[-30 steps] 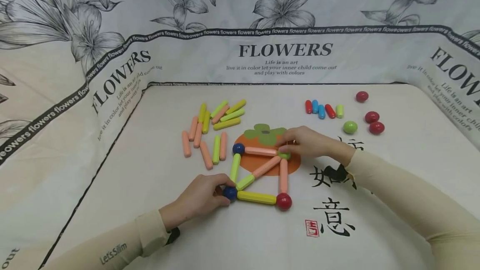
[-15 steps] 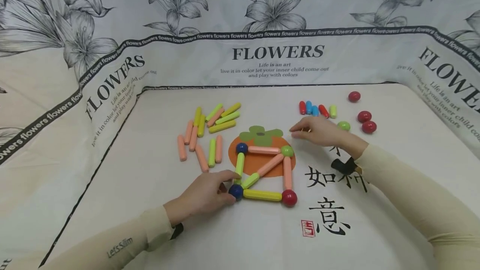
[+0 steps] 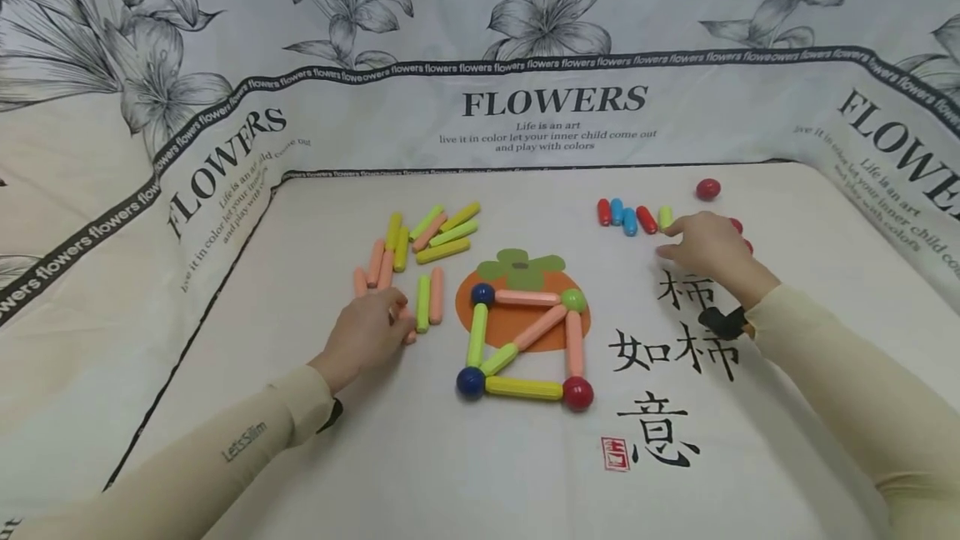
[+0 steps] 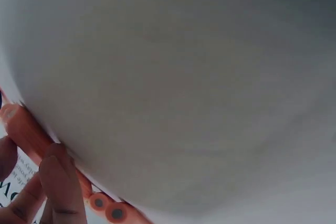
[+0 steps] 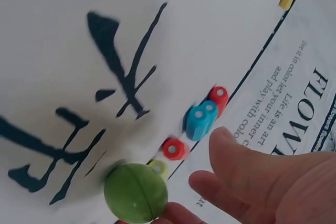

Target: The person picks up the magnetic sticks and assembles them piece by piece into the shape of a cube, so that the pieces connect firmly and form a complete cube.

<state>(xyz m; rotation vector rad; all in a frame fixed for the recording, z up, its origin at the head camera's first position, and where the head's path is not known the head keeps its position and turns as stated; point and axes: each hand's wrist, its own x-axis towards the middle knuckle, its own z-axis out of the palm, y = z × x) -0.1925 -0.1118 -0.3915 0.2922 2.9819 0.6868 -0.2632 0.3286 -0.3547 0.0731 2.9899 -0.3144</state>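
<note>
In the head view my left hand point(image 3: 367, 327) is over the salmon-pink magnetic sticks at the left. Its thumb and fingers pinch a salmon-pink magnetic stick point(image 4: 31, 135) in the left wrist view. At the right, my right hand point(image 3: 712, 248) reaches over the loose balls, fingers apart. A green ball point(image 5: 135, 192) lies by its fingertips, not gripped; the hand hides that ball in the head view. Between the hands lies a four-sided stick frame with a diagonal. Its corners are two blue balls point(image 3: 470, 382), a green ball point(image 3: 573, 300) and a red ball point(image 3: 577, 394).
Several yellow, lime and salmon-pink sticks point(image 3: 442, 252) lie at the back left. Short red, blue and lime sticks point(image 3: 629, 222) stand in a group at the back right, near a loose red ball point(image 3: 708, 189). Printed cloth point(image 3: 555, 127) rises behind the table surface.
My left hand has left the blue corner ball and moved up and left to the salmon-pink sticks. My right hand has let go of the green corner ball and moved right to the loose balls.
</note>
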